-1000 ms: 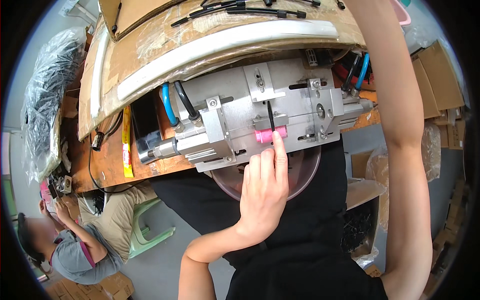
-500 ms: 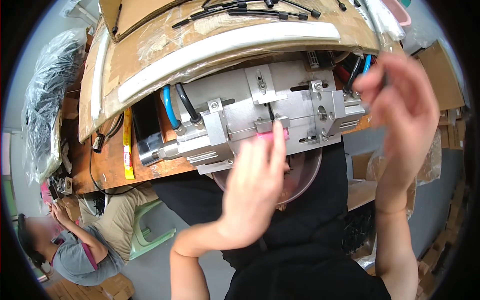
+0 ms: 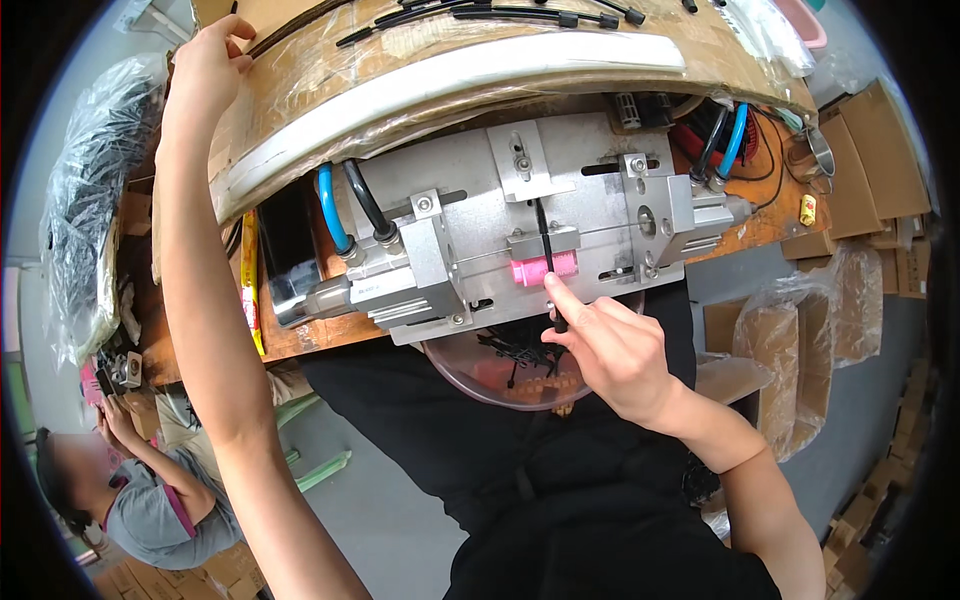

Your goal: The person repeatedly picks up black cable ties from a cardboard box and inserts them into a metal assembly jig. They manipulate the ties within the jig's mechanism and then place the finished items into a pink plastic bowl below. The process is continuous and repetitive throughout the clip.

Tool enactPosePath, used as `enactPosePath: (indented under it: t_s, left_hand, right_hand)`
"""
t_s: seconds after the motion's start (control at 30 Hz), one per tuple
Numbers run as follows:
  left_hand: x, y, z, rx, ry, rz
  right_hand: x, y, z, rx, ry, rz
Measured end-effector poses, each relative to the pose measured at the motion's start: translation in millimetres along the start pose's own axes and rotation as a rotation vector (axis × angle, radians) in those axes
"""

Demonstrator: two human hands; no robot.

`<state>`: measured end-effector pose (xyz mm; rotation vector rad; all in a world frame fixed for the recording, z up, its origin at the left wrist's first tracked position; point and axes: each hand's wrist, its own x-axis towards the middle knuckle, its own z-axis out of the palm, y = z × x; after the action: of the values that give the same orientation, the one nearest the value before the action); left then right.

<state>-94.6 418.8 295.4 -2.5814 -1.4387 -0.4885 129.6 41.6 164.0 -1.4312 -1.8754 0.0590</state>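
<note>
My right hand (image 3: 625, 360) has its index finger against a thin black rod (image 3: 545, 235) and its thumb near the rod's thicker lower end. The rod lies across a pink block (image 3: 528, 271) and a small metal rest, its far end at the upper bracket (image 3: 520, 160) of a silver metal fixture (image 3: 590, 215). At the upper left, my left hand (image 3: 205, 75) reaches over the edge of a cardboard sheet (image 3: 270, 105). Its fingers are bent and apart, with the tip of another black rod (image 3: 234, 7) just beyond them.
Several black rods (image 3: 480, 14) lie on the cardboard, behind a white padded strip (image 3: 450, 85). A bowl (image 3: 470, 385) with black pieces is below the fixture. Blue hoses (image 3: 330, 205) and black hoses join the fixture. At lower left a co-worker (image 3: 165, 500) sits handling something pink.
My left hand has gone from the pink block to the upper left cardboard edge. My right hand has come from the right side down to the rod's lower end.
</note>
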Motion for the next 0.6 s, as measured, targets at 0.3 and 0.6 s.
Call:
enactPosePath:
  t_s: [0.3, 0.6]
  left_hand:
    - [-15, -23, 13, 0.027, 0.288, 0.133]
    - [-17, -21, 15, -0.140, 0.323, 0.160]
  right_hand:
    - [106, 13, -53, -0.184, 0.105, -0.323]
    - [260, 53, -45, -0.471, -0.233, -0.225]
